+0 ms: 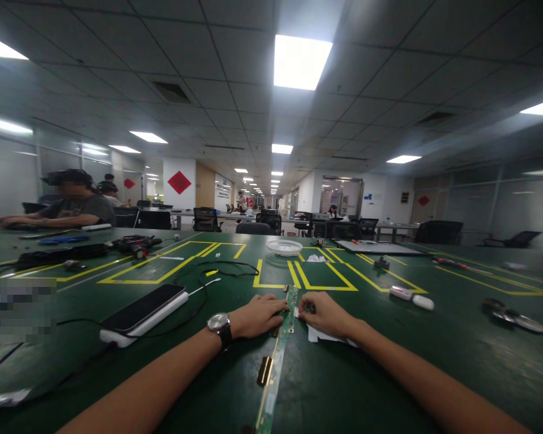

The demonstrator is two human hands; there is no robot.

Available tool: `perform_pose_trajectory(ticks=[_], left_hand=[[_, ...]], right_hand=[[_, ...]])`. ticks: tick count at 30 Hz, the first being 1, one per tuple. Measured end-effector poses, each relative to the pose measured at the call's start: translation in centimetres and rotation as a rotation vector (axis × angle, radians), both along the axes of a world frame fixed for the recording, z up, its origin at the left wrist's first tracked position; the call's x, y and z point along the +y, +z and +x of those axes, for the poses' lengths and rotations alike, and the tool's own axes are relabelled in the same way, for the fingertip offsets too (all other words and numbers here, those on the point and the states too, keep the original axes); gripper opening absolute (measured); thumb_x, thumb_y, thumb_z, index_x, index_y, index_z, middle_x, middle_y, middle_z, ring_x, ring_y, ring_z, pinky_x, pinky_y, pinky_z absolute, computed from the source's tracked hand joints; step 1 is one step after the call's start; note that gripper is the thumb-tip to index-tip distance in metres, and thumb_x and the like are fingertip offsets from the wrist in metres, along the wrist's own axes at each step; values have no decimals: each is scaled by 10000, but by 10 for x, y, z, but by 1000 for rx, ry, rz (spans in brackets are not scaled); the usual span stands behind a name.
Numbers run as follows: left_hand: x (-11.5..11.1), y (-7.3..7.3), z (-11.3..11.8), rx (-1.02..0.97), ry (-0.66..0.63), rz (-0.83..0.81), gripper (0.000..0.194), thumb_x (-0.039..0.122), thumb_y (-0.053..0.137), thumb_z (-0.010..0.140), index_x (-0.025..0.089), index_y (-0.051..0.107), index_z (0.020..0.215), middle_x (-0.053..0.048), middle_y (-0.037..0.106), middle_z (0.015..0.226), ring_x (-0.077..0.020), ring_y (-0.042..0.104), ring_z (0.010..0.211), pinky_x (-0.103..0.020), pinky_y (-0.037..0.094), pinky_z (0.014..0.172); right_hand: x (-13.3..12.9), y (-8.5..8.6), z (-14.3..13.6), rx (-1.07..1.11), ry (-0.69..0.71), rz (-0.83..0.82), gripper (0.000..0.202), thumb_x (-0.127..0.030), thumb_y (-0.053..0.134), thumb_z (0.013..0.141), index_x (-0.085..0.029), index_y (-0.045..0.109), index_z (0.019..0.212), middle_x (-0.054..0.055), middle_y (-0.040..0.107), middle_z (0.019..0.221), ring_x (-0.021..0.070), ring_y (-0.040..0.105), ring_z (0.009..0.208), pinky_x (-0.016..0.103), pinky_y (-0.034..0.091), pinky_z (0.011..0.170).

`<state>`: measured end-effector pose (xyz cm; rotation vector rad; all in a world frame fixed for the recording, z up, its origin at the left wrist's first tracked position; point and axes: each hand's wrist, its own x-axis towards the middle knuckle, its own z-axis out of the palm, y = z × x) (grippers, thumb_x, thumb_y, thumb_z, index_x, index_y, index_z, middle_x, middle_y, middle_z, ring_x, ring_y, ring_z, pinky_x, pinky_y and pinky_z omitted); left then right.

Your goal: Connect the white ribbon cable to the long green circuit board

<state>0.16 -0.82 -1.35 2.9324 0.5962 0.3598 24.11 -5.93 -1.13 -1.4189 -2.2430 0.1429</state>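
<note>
A long narrow green circuit strip (pixel 276 361) lies on the green table (pixel 389 374), running from the near edge away from me. My left hand (pixel 257 314), with a wristwatch, rests palm down against the strip's far end. My right hand (pixel 323 313) is on the other side of that end, fingers curled over a small white piece of paper (pixel 319 335) and pinching something small I cannot make out.
A phone on a white power bank (pixel 142 312) with black cables lies to the left. A white mesh bowl (pixel 284 246) stands farther back, and small tools (pixel 411 297) lie at right. A person sits at far left among tools. Yellow tape marks the table.
</note>
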Motion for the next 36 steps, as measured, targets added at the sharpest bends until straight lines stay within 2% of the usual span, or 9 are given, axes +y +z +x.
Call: perform_pose_trajectory(ticks=[5, 9, 14, 17, 24, 36], left_hand=[[4, 2, 1, 22, -3, -81, 373, 300, 401, 992, 244, 505, 1346, -71, 492, 1449, -269, 374, 1374, -466, 290, 1094], [5, 2, 2, 22, 0, -113, 424, 304, 396, 988, 248, 438, 1407, -76, 504, 1444, -264, 365, 1388, -471, 284, 1099], [7, -6, 3, 4, 4, -77, 404, 305, 372, 993, 258, 442, 1388, -79, 469, 1473, -252, 381, 1381, -474, 279, 1105], [5, -9, 4, -7, 27, -45, 439, 288, 360, 992, 241, 392, 1427, -98, 459, 1476, -247, 390, 1374, -471, 288, 1099], [-7, 0, 5, 28, 67, -47, 464, 266, 333, 992, 221, 371, 1453, -118, 439, 1490, -258, 376, 1386, -474, 313, 1080], [-11, 2, 4, 1, 51, -20, 448, 255, 352, 986, 225, 393, 1431, -111, 492, 1440, -266, 420, 1343, -465, 328, 1070]], right_hand=[[0, 2, 1, -2, 19, -4, 107, -262, 663, 826, -179, 728, 839, 19, 692, 816, 158, 608, 755, 237, 423, 696], [-2, 2, 0, -4, 6, 3, 109, -262, 663, 826, -175, 729, 832, 18, 689, 802, 159, 606, 743, 240, 425, 692], [-1, -1, -1, -25, -18, 19, 111, -268, 660, 827, -174, 719, 833, 17, 663, 796, 156, 586, 739, 235, 399, 659], [0, -3, -1, -26, -17, 34, 95, -248, 655, 821, -172, 710, 833, 10, 647, 794, 145, 565, 720, 228, 375, 636], [1, -3, -4, -46, -49, 41, 67, -209, 650, 812, -171, 705, 810, 11, 643, 773, 143, 560, 711, 230, 365, 648], [-4, -1, -7, -59, -24, 54, 52, -170, 632, 824, -171, 683, 812, 38, 661, 850, 171, 596, 792, 247, 420, 720]])
